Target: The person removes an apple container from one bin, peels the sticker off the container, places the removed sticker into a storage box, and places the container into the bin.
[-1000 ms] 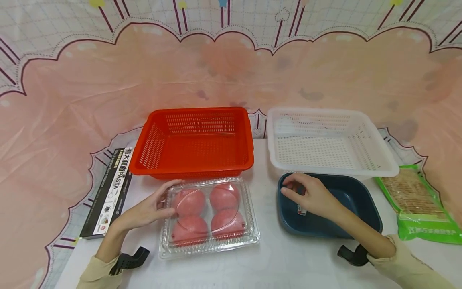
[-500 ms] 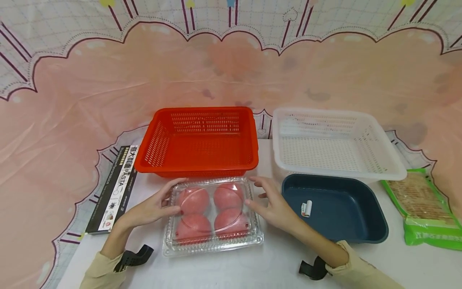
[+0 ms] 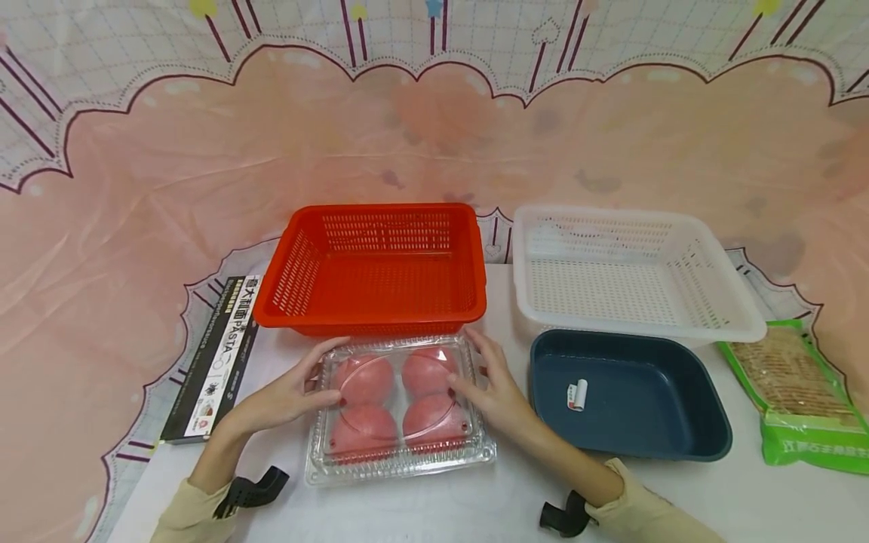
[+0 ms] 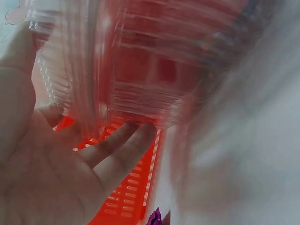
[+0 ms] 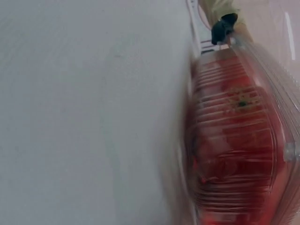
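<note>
A clear plastic clamshell box (image 3: 400, 471) holds several round red tomatoes (image 3: 365, 377); one star-shaped stem mark (image 5: 242, 103) shows in the right wrist view. My left hand (image 3: 281, 396) grips its left side, thumb on the lid and fingers round the far corner. In the left wrist view the left fingers (image 4: 124, 145) lie along the box wall, near the red basket. My right hand (image 3: 501, 392) holds the right side, its thumb on the lid and fingertips at the far right corner. The right hand itself is not visible in the right wrist view.
Behind the box stands a red basket (image 3: 380, 320), with a white basket (image 3: 631, 324) to its right. A navy basin (image 3: 652, 422) holds a small curled white label (image 3: 577, 395). A black pasta box (image 3: 213, 354) lies left, a green-edged food packet (image 3: 808, 437) far right.
My right hand has left the space over the navy basin and moved left onto the clamshell box. The left hand stays at the box's left side. The view has shifted slightly.
</note>
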Motion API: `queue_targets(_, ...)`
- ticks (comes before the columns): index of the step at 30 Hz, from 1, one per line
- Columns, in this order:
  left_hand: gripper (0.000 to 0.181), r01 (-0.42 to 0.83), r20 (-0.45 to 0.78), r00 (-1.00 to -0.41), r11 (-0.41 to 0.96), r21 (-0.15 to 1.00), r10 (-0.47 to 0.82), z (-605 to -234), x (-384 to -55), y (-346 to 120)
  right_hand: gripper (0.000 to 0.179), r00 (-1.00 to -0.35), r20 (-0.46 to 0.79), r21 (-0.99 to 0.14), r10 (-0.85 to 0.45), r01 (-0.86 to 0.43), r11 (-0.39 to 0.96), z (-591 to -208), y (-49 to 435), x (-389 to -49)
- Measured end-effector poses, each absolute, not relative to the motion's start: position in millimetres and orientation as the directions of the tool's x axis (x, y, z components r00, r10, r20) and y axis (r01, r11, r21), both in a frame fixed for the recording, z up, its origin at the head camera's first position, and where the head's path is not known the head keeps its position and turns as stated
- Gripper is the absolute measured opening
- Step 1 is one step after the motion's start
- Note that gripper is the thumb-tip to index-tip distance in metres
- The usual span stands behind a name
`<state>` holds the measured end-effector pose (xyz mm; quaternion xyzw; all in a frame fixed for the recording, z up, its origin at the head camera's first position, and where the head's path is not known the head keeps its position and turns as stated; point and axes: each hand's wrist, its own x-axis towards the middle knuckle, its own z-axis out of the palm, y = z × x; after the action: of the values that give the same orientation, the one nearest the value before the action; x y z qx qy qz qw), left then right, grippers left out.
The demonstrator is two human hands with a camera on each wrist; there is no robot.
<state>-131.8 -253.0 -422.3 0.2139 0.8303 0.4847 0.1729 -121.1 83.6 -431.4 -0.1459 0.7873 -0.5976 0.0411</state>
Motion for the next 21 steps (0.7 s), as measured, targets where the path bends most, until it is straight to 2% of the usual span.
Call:
queue_targets(7, 0.076, 0.171, -0.060, -0.880, 0.432, 0.885, 0.471, -425, -123, -248, 0.078, -0.968, 0.022, -0.972, -0.251, -0.080, 0.221, -436, 77, -117)
queue_targets(11, 0.076, 0.114, -0.068, -0.923, 0.439, 0.891, 0.378, -427, -112, -243, 0.079, -0.969, -0.017, -0.984, -0.245, -0.026, 0.173, -438, 74, -115)
queue_targets(16, 0.074, -0.032, -0.121, -0.977, 0.439, 0.898, 0.175, -425, -91, -227, 0.079, -0.969, -0.080, -0.991, -0.235, 0.052, 0.121, -438, 72, -113)
queue_targets(21, 0.075, -0.164, -0.206, -0.975, 0.355, 0.920, 0.083, -424, -73, -210, 0.079, -0.968, -0.124, -0.990, -0.218, 0.107, 0.089, -438, 73, -110)
